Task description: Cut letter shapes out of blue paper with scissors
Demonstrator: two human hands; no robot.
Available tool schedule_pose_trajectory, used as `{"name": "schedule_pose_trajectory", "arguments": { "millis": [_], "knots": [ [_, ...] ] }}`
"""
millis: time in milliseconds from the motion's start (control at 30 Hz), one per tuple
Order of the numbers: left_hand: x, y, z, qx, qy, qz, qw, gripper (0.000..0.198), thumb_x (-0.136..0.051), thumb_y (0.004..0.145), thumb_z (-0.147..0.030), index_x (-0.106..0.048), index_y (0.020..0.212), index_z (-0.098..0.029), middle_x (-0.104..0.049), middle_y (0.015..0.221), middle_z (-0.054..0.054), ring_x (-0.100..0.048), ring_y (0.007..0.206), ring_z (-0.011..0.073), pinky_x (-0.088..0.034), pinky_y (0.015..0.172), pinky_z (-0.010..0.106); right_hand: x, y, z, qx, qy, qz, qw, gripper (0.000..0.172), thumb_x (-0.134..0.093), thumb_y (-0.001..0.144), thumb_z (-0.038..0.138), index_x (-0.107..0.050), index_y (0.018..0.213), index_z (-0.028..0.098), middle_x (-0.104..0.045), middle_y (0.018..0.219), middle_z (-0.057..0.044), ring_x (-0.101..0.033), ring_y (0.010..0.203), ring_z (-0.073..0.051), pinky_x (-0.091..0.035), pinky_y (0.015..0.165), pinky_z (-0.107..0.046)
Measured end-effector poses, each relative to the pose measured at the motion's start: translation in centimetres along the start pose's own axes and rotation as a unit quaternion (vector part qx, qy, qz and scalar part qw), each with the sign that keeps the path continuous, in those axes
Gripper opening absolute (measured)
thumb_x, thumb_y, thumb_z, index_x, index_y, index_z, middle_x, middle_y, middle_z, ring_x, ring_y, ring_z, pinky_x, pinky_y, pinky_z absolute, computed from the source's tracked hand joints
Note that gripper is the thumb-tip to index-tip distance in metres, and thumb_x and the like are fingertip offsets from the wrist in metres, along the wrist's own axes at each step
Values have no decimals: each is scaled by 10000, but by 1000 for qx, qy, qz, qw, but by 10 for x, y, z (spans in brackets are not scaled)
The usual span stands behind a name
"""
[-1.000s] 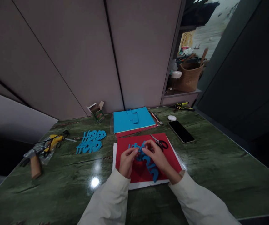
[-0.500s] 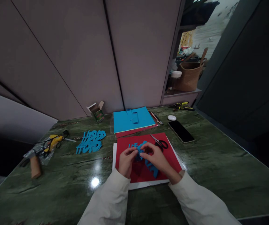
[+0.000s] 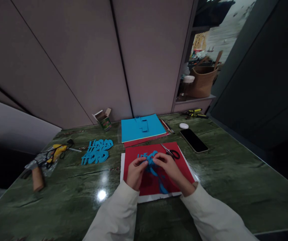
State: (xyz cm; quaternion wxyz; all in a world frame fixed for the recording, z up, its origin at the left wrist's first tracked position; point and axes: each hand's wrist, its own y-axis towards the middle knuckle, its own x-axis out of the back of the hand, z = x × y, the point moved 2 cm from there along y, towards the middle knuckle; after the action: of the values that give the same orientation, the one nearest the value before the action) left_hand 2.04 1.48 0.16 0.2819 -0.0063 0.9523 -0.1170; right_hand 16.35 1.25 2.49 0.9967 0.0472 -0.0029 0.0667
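Snugly, the blue paper cutout (image 3: 151,158) sits between both hands' fingers (image 3: 158,158).

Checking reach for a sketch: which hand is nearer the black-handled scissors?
Right. The right hand sits just below the scissors, close by; the left hand is farther off, to the left.

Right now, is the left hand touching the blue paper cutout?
Touching. The head view shows the left hand with its fingertips pressed on the blue paper cutout.
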Motion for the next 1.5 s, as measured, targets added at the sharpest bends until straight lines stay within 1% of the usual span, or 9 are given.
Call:
{"name": "schedule_pose_trajectory", "arguments": {
  "millis": [167, 433, 567, 867, 1000, 1133, 1233, 1333, 1500],
  "knots": [
    [-3, -3, -3, 11, 11, -1, 1000, 253, -742, 516, -184, -623, 733, -130, -658, 689, 35, -591, 615, 131, -441, 605, 256, 4, 2, -4, -36, 51, -10, 998, 210, -570, 725, 365, -542, 661, 167, -491, 631, 16, -455, 593, -118, -374, 532, -223],
    [-10, -8, -8, 31, -23, 29, 999, 240, -738, 497, -142, -582, 679, -141, -624, 648, 10, -578, 594, 113, -429, 598, 229, 1, 5, -13, -23, 18, -20, 999, 243, -562, 726, 390, -553, 657, 157, -501, 606, 22, -452, 576, -118, -361, 559, -234],
    [-9, -7, -9, 41, -51, 48, 997, 265, -703, 530, -108, -585, 762, -158, -627, 715, 7, -582, 630, 111, -432, 596, 214, -2, 6, -13, -24, 9, -7, 1000, 227, -559, 732, 362, -528, 632, 161, -487, 607, 27, -442, 578, -114, -353, 569, -230],
    [0, -2, -5, 60, -38, -1, 997, 281, -677, 622, -189, -558, 875, -166, -637, 783, 29, -593, 684, 116, -452, 622, 217, -2, 4, -11, -61, 16, -9, 998, 233, -549, 731, 382, -541, 654, 162, -483, 580, 34, -428, 531, -105, -325, 503, -216],
    [0, -4, -7, 23, 8, -11, 1000, 303, -655, 651, -264, -551, 921, -172, -625, 857, 40, -594, 742, 134, -453, 657, 240, -1, 6, -11, -42, 5, -56, 998, 242, -575, 705, 377, -544, 611, 156, -492, 572, 27, -446, 553, -117, -351, 543, -232],
    [-5, -8, -9, -35, 64, 8, 997, 445, -669, 633, -275, -513, 1041, -192, -608, 900, 50, -588, 793, 152, -444, 680, 249, -2, 5, -10, -38, 5, -83, 996, 242, -560, 715, 390, -554, 642, 159, -508, 591, 15, -456, 567, -127, -362, 544, -236],
    [-7, -9, -6, -17, 70, 23, 997, 507, -704, 591, -234, -504, 1054, -191, -602, 807, 26, -585, 732, 137, -436, 625, 223, -3, 4, -9, -37, 11, -86, 996, 244, -558, 714, 395, -552, 637, 163, -504, 580, 19, -454, 554, -125, -359, 532, -234],
    [-7, -8, -4, 11, 44, 29, 999, 470, -677, 628, -249, -501, 1060, -193, -596, 759, 14, -583, 669, 122, -427, 578, 211, -3, 4, -9, -35, 20, -82, 996, 239, -560, 713, 387, -542, 618, 168, -499, 573, 25, -455, 551, -123, -360, 535, -232],
    [-4, -7, -2, 37, 5, 30, 999, 441, -640, 670, -268, -487, 1078, -195, -618, 907, 64, -614, 766, 166, -452, 668, 269, -4, 4, -11, -39, 38, -75, 996, 233, -546, 727, 378, -540, 628, 166, -513, 586, 18, -476, 566, -131, -377, 542, -237]
  ]
}}
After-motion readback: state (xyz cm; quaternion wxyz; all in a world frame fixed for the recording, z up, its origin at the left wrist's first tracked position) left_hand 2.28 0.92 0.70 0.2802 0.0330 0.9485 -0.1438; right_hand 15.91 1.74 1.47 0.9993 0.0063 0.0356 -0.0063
